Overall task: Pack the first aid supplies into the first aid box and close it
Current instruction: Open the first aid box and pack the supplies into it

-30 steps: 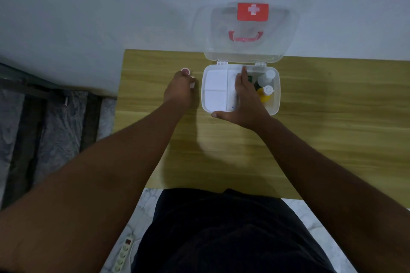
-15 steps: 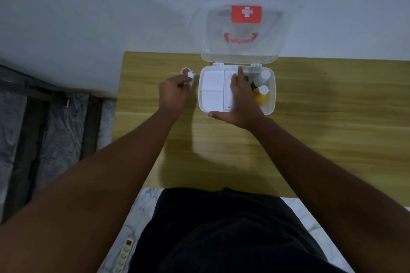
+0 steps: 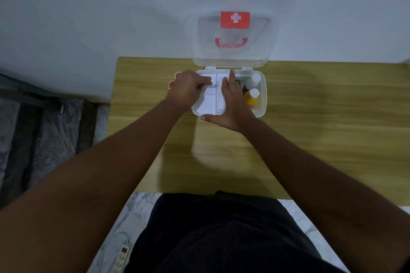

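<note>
Since the earlier frame the left hand (image 3: 188, 88) has come from beside the box to over its left rear corner, bringing a small white item (image 3: 207, 79) with it. One wooden table (image 3: 321, 117) carries one first aid box (image 3: 261, 99), its clear lid (image 3: 235, 51) standing open against the wall. One white tray (image 3: 210, 102) fills the box's left half; two bottles stand at the right, a white one (image 3: 254, 81) behind a yellow one (image 3: 251, 96). The left fingers are curled, pinching the white item over the tray's rear compartment. The right hand (image 3: 233, 106) lies flat along the tray's right edge, fingers straight, thumb against the box's front wall, gripping nothing. Two small red-rimmed pieces (image 3: 172, 83) peek out just left of the left hand.
</note>
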